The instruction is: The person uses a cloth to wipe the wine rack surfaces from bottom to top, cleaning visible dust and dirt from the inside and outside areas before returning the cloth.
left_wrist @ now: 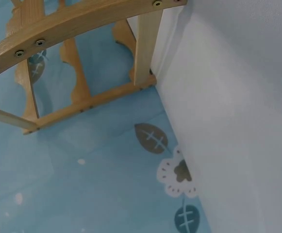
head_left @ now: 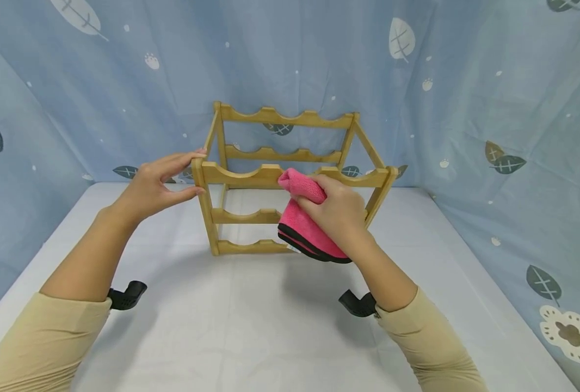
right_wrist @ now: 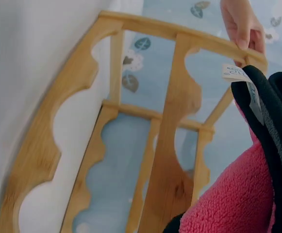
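A wooden bottle rack (head_left: 251, 216) with scalloped rails stands upright on the white table. My left hand (head_left: 159, 182) grips its near left corner post at the top, fingers over the top end and thumb on the post's side. In my right hand (head_left: 340, 209) is a folded pink cloth (head_left: 307, 231) with black edging, pinched between thumb and fingers at the front top rail. The right wrist view shows the pink cloth (right_wrist: 238, 194) close up with a white label (right_wrist: 235, 73), and the left hand (right_wrist: 245, 26) at the rack's corner. The cloth covers part of the front rails.
A white cloth covers the table (head_left: 211, 326). Behind and to the sides hangs a blue curtain (head_left: 290, 54) with leaf and flower prints, close behind the rack. Black wrist mounts (head_left: 127, 295) show beneath both forearms.
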`<state>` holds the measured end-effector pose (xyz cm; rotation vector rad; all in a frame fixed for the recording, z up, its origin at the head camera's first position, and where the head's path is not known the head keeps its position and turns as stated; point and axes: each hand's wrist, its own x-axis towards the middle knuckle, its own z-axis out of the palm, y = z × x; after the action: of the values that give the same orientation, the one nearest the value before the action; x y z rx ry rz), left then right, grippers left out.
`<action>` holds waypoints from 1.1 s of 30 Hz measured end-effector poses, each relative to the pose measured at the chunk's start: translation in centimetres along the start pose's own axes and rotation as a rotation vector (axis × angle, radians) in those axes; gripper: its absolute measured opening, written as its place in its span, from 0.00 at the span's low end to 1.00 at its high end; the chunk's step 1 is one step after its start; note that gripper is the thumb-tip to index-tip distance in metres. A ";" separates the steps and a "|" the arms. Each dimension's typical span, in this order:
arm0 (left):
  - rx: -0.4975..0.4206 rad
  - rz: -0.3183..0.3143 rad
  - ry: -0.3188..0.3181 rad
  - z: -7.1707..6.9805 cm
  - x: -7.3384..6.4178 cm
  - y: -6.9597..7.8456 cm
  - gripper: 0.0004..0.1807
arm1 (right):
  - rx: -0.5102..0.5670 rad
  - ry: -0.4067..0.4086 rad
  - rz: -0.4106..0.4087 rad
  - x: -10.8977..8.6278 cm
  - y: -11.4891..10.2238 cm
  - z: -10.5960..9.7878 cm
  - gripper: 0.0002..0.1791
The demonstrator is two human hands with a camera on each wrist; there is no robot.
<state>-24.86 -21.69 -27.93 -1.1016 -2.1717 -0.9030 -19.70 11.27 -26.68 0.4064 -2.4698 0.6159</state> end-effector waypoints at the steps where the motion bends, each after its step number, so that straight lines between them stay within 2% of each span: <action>1: -0.002 -0.001 -0.001 0.0 0.0 0.0 0.42 | -0.002 0.002 0.008 -0.1 0.2 -0.2 0.20; 6: 0.003 -0.023 -0.010 0.0 0.1 0.0 0.41 | -0.019 0.012 0.050 -0.6 1.7 -1.3 0.20; 14: 0.020 -0.018 -0.008 -0.1 0.2 0.1 0.41 | -0.029 0.034 0.118 -1.4 4.1 -2.9 0.22; 22: 0.020 -0.041 -0.004 -0.2 0.0 0.3 0.40 | -0.049 0.053 0.204 -2.4 6.6 -4.5 0.22; 28: 0.005 -0.030 -0.005 -0.1 0.0 0.2 0.40 | -0.084 0.068 0.270 -3.2 8.5 -5.7 0.25; 33: -0.002 -0.014 -0.005 -0.1 0.0 0.0 0.40 | -0.072 0.079 0.329 -3.6 9.3 -6.3 0.25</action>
<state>-24.83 -21.79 -27.86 -1.0920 -2.1856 -0.9093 -17.84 22.91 -27.27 -0.0554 -2.4923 0.6564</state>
